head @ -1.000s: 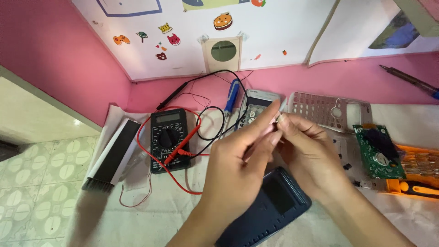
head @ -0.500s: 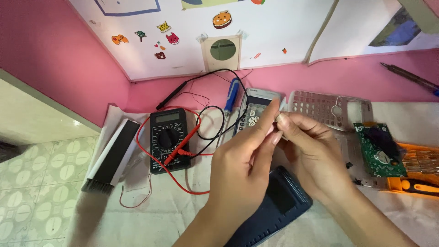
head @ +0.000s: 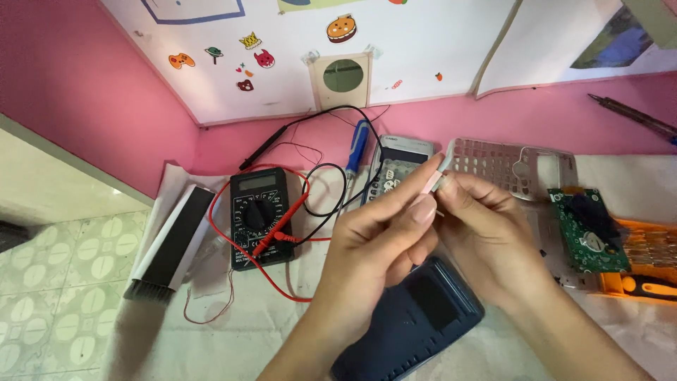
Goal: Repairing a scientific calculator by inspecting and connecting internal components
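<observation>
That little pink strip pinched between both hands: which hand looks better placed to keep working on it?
Probably the right hand: its fingertips pinch the pink strip at its upper end, while the left hand seems to steady it from below.

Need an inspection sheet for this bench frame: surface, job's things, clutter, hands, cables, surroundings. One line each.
Surface: white cloth over the bench, creased.
Job's things: small pale strip pinched between both hands; dark blue case shell lying under them.
Clutter: black multimeter, brush, grey keypad frame, green circuit board, orange tool tray, blue-handled screwdriver.
Hands: left hand and right hand meet at the fingertips on the strip.
Cables: red lead and black lead looped over and around the multimeter.
Surroundings: pink wall, white sticker sheet, tiled floor at left.
</observation>
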